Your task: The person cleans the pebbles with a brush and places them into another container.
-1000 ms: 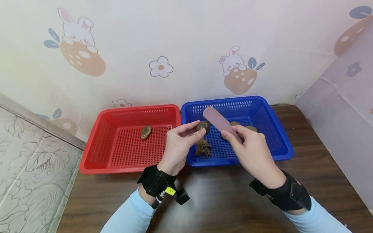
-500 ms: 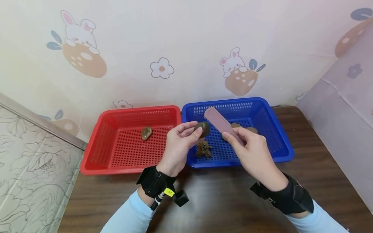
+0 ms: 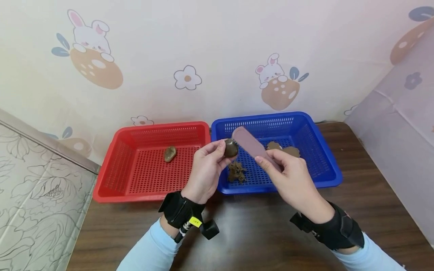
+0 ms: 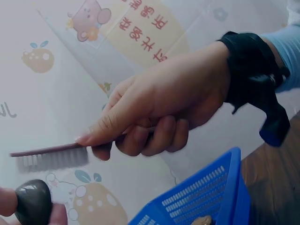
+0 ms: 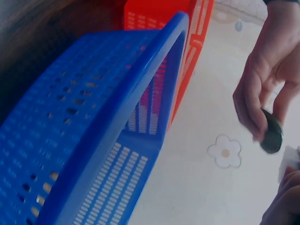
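Note:
A dark, smooth, wet-looking stone (image 3: 231, 149) is pinched between the thumb and fingers of my left hand (image 3: 205, 169), above the left end of the blue basket. My right hand (image 3: 291, 173) grips the handle of a pinkish-purple brush (image 3: 249, 141). In the left wrist view the brush's pale bristles (image 4: 51, 160) point down, just above the stone (image 4: 33, 202). The head view shows the brush's tip at the stone's upper right edge. Below, in the blue basket (image 3: 325, 158), lies a brown crumbly clump (image 3: 236, 172) along with several mud-brown stones (image 3: 291, 151).
The red basket (image 3: 112, 165) stands left of the blue one, with one glossy brown stone (image 3: 170, 154) in it. Both baskets sit on a dark wooden table (image 3: 251, 229) against a patterned wall. A pale side wall (image 3: 400, 113) borders the table at right.
My left hand has turned the stone, its thumb moving to the upper side. The brush has shifted slightly left and come down to the stone's edge.

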`<state>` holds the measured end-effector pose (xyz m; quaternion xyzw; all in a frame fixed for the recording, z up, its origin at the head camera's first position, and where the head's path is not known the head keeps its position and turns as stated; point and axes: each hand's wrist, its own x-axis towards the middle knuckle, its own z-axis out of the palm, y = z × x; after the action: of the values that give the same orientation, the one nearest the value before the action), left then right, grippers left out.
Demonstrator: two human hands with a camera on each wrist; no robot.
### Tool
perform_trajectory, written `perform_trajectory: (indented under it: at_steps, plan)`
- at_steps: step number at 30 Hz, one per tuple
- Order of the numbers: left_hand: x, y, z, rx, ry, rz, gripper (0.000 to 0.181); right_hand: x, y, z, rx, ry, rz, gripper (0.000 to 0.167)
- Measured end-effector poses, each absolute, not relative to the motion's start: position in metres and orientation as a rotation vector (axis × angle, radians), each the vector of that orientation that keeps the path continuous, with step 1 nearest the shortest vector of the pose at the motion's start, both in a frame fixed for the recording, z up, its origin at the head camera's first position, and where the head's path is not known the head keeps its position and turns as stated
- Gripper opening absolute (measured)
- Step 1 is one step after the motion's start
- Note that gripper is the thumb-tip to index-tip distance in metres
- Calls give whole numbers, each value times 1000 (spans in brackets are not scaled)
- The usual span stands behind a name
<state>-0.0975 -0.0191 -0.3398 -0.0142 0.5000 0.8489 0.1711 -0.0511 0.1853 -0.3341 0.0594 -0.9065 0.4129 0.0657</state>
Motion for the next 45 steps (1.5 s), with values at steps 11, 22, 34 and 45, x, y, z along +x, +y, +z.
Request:
perform_trajectory:
  at_steps: [11,22,34,45]
  plan:
    - [-98,-20,-342,-137,1378,2354,37,-59,185,-340,144,-2748,1179,39]
    - [-99,-21,-336,-35,1196,2416,32,-52,177,-338,247,-2668,1297,28]
    - [-99,-23,-339,26,1106,2401,38,-58,183,-340,137,-2699,1153,36]
    - [-99,-23,-341,15,1261,2321,43,-57,181,-339,147,-2747,1166,39]
